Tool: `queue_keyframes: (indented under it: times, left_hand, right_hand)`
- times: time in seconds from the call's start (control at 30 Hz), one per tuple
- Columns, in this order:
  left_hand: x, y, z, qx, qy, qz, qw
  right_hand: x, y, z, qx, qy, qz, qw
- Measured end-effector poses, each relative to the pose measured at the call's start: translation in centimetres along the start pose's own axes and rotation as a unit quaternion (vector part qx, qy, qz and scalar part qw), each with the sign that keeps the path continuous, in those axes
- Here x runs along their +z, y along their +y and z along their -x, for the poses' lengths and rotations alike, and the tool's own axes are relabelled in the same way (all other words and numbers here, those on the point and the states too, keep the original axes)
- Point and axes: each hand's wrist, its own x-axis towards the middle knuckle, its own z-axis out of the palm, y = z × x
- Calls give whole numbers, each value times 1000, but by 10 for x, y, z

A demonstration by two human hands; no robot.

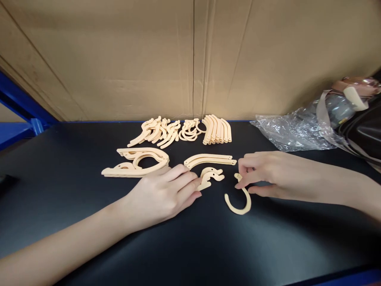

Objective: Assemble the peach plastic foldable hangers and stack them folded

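My left hand (166, 192) lies on the black tabletop (89, 222), its fingertips pressing on a small cream plastic connector piece (212, 176). My right hand (263, 173) pinches the top end of a cream plastic hook (239, 200) that lies flat on the table. Just behind the hands rests a pair of curved cream arms (210, 159). To the left of them sits a stack of assembled cream hanger parts (138, 162).
Along the back, against a cardboard wall (190, 59), lie rows of loose cream parts: connector pieces (156, 132), hooks (190, 130) and curved arms (217, 129). A crumpled clear plastic bag (293, 131) and a dark bag (363, 127) sit at the right. Blue shelf frame (18, 115) at left.
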Motion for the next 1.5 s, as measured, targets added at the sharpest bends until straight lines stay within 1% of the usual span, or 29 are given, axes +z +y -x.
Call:
queue_keyframes:
  times: [0.07, 0.17, 0.23, 0.27, 0.33, 0.43, 0.47, 0.53, 0.63, 0.7, 0.8, 0.87, 0.93, 1.0, 1.03, 1.1, 1.13, 1.2, 1.3, 1.37, 1.5]
  left_hand:
    - [1, 4, 1, -5, -9, -3, 1000]
    - [3, 6, 2, -12, -24, -2, 1000]
    - [3, 7, 2, -17, -31, 1, 999]
    - [3, 8, 2, -18, -34, 6, 999]
    - [1, 9, 1, -17, -35, 20, 999]
    - [-2, 12, -1, -4, -31, 42, 999]
    - [-4, 14, -1, 3, -28, 51, 998]
    - [-6, 18, -3, 16, -23, 67, 997]
    - [-11, 28, -6, 40, -26, 83, 995]
    - [-14, 34, -7, 51, -35, 89, 994]
    - [-17, 38, -8, 47, -39, 104, 993]
    - [-16, 36, -8, 27, -35, 108, 993]
    - [-13, 28, -7, -9, -22, 78, 997]
    - [-8, 18, -5, -67, -17, 12, 998]
    - [-6, 13, -4, -99, -30, -21, 994]
    - [-1, 5, -2, -130, -56, -58, 988]
    - [0, 2, -2, -134, -70, -60, 987]
    - [2, -1, -1, -133, -79, -50, 987]
    - [1, 2, -1, -131, -60, -26, 989]
    - [0, 4, -1, -139, -55, -22, 989]
    - [3, 6, -1, -158, -79, -33, 984]
  right_hand:
    - [5, -6, 1, -16, 9, 64, 998]
    - [15, -16, 2, -39, 39, 165, 985]
    - [20, -23, 2, -48, 61, 194, 978]
    - [20, -26, 2, -53, 68, 188, 978]
    - [16, -28, 1, -53, 73, 137, 986]
    - [2, -23, 0, -25, 83, 4, 996]
    - [-2, -20, -1, -14, 98, -42, 994]
    - [-8, -10, -3, 23, 147, -122, 981]
    - [-3, 2, -9, 90, 225, -227, 943]
    - [6, 8, -14, 116, 247, -320, 907]
    - [21, 12, -21, 147, 227, -444, 854]
    - [29, 12, -23, 163, 207, -496, 828]
    - [34, 12, -25, 168, 190, -534, 807]
    - [36, 12, -26, 167, 177, -560, 792]
    - [37, 11, -26, 167, 173, -569, 786]
    - [39, 11, -26, 165, 170, -583, 777]
    - [39, 11, -26, 165, 171, -589, 772]
    - [40, 10, -26, 163, 176, -600, 763]
    - [41, 10, -27, 153, 188, -611, 754]
    - [42, 10, -27, 147, 198, -614, 750]
    - [44, 12, -28, 145, 215, -611, 748]
